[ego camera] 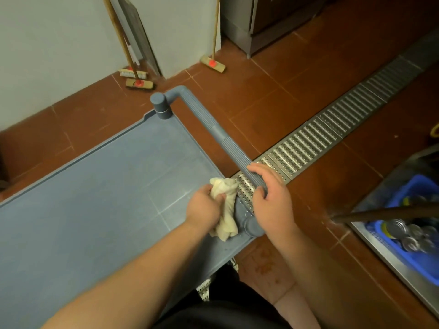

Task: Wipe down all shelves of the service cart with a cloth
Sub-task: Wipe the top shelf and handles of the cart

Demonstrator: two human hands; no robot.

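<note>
The grey-blue service cart fills the lower left, its top shelf [99, 186] seen from above. A ribbed grey handle bar [209, 124] runs along the cart's right end between two corner posts. My left hand [204, 207] grips a bunched cream cloth [225, 205] at the shelf's near right corner, beside the near post [251, 224]. My right hand [270, 193] is curled round the near end of the handle bar. The lower shelves are hidden under the top one.
Brown tiled floor surrounds the cart. A metal drain grate [332, 129] runs diagonally on the right. Brooms [140, 83] lean against the white wall beyond. A steel counter at the right holds a blue basket [413, 262] of metal items. A dark pole [384, 213] juts in.
</note>
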